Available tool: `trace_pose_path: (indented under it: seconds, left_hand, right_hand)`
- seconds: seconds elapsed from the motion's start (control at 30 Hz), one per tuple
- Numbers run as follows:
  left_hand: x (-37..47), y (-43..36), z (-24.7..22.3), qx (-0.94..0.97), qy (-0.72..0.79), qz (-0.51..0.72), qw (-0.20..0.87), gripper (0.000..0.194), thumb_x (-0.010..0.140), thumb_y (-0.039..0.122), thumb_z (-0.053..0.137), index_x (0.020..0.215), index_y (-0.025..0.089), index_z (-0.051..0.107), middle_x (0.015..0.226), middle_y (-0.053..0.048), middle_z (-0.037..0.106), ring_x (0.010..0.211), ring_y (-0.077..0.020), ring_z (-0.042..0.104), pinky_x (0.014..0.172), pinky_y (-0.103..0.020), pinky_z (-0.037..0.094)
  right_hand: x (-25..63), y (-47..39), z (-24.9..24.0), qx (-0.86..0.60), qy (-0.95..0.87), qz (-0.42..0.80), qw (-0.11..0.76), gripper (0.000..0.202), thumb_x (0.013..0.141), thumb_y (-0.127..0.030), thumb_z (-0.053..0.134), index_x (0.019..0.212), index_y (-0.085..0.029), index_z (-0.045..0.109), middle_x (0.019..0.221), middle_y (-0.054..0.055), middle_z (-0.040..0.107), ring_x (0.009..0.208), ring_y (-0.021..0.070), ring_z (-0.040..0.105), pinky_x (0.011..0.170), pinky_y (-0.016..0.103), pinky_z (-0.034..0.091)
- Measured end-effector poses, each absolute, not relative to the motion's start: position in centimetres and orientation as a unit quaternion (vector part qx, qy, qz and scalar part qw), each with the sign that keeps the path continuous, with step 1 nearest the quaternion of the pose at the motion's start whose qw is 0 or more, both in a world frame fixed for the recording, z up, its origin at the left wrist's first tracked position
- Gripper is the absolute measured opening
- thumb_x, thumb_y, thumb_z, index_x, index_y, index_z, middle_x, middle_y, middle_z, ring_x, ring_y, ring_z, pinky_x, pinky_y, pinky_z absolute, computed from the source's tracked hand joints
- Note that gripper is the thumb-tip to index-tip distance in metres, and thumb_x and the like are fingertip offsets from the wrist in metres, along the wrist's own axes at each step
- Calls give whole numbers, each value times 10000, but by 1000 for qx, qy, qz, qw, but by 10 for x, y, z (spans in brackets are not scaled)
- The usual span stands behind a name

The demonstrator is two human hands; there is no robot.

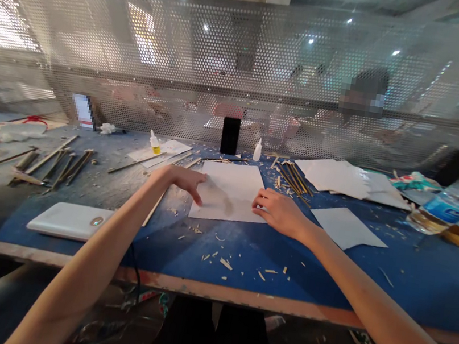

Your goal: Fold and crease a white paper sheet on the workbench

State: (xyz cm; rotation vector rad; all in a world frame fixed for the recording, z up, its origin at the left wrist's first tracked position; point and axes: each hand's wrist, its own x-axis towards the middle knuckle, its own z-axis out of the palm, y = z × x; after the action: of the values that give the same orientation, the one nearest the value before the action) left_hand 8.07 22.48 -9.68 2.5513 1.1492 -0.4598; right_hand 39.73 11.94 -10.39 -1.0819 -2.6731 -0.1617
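My left fingers (192,178) spread wide, right fingers (264,200) curled, grip unclear, at the paper's (232,183) opposite edges; blue bottle label (448,209) unreadable.

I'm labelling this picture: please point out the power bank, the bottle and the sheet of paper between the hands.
Power bank (68,218): head view, on its top face.
Bottle (448,209): head view, on its blue label.
Sheet of paper (230,188): head view, near its middle.

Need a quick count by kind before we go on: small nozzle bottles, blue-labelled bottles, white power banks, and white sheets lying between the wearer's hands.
Small nozzle bottles: 2
Blue-labelled bottle: 1
White power bank: 1
White sheet: 1
Total: 5
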Motion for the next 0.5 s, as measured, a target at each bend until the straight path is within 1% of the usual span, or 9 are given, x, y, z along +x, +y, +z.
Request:
trace_pose_path:
  seconds: [0.1,0.23,0.3,0.43,0.5]
  left_hand:
    - [81,224,-95,877,412,-180,170,1043,608,715,692,1453,194,374,1432,-134,461,1304,-393,378,1014,-375,341]
    - [81,224,-95,878,409,-176,177,987,616,711,697,1429,232,409,1386,-107,512,1294,-405,387,1003,-392,355]
    - [80,226,-96,881,404,-170,176,986,604,704,709,1425,245,416,1371,-99,526,1286,-406,393,1001,-396,355]
    - [80,227,-97,885,400,-168,171,1002,606,705,703,1445,254,390,1376,-101,521,1278,-396,402,1000,-396,350]
    - [80,226,-97,885,400,-167,171,1025,605,706,699,1456,236,376,1395,-116,500,1264,-389,418,998,-392,351]
  right_hand:
    - [398,120,-104,-398,-904,-89,129,144,948,-222,542,883,-177,663,933,64,630,906,207,581,798,325,425]
    - [393,117,-103,-370,-920,-21,126,130,947,-226,547,904,-186,663,950,53,633,895,186,593,777,299,436]
    - [391,116,-103,-363,-922,-7,133,137,954,-221,531,923,-192,662,972,55,634,895,182,595,782,299,438]
    - [393,117,-103,-394,-906,-63,141,155,947,-185,515,897,-187,661,950,73,633,910,213,583,810,336,424]
    - [396,119,-103,-391,-909,-57,133,150,945,-194,523,882,-188,659,932,69,633,901,212,583,792,330,424]
